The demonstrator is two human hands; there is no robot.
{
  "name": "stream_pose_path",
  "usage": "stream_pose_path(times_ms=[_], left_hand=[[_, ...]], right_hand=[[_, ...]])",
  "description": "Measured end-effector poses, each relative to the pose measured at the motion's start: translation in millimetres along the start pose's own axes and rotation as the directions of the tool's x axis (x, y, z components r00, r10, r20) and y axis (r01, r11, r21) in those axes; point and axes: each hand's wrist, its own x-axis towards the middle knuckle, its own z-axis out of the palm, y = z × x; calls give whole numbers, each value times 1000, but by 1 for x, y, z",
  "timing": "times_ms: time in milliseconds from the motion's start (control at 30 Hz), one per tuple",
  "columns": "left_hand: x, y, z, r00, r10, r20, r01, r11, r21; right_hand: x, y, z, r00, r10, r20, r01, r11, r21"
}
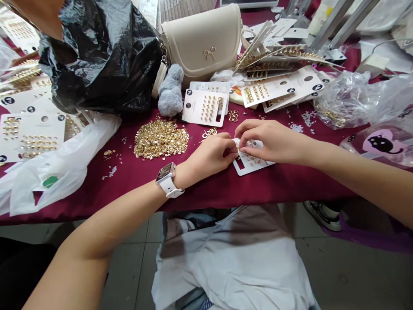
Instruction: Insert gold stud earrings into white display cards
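A white earring card (253, 162) with small gold pieces lies at a slant on the dark red cloth, partly covered by my fingers. My left hand (209, 155), with a white-strapped watch on the wrist, is closed at the card's left edge. From the right, my right hand (269, 138) reaches over the card with thumb and fingers pinched together; anything tiny between them is hidden. Beside my left hand is a heap of small gold earring backs (160, 137). Gold hoop-like pieces (209, 132) lie just beyond my left fingers, and more gold rings (233, 115) lie behind the card.
Filled earring cards (203, 106) lean before a cream handbag (201, 41) with a grey fluffy charm (171, 90). A black plastic bag (103, 56) and white bag (67, 165) are left. Stacked cards (271, 90) and clear bags (351, 97) are right.
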Motion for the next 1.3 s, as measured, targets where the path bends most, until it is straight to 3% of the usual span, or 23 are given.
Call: stream_pose_path(times_ms=[367,633,733,867,1133,1233,1300], left_hand=[[0,0,0,1000,17,-12,-17,1000,-10],[-1,-1,-1,1000,20,-8,-20,999,-26],[0,-1,0,1000,16,-2,-17,1000,-23],[1,1,0,1000,15,4,-15,1000,-17],[1,0,0,999,30,10,-30,999,-18],[1,0,0,1000,19,18,-19,1000,-21],[1,0,0,1000,17,15,-17,999,-33]], right_hand=[[-2,2,0,998,-49,-26,50,998,35],[-1,-8,5,976,200,-81,-194,978,74],[-3,-6,5,987,146,-67,-142,988,65],[-6,1,3,999,-18,-44,19,1000,12],[-7,10,6,974,-218,-54,211,971,-113],[-6,10,5,971,-232,-58,224,968,-114],[-6,7,5,984,-164,-63,160,985,-68]])
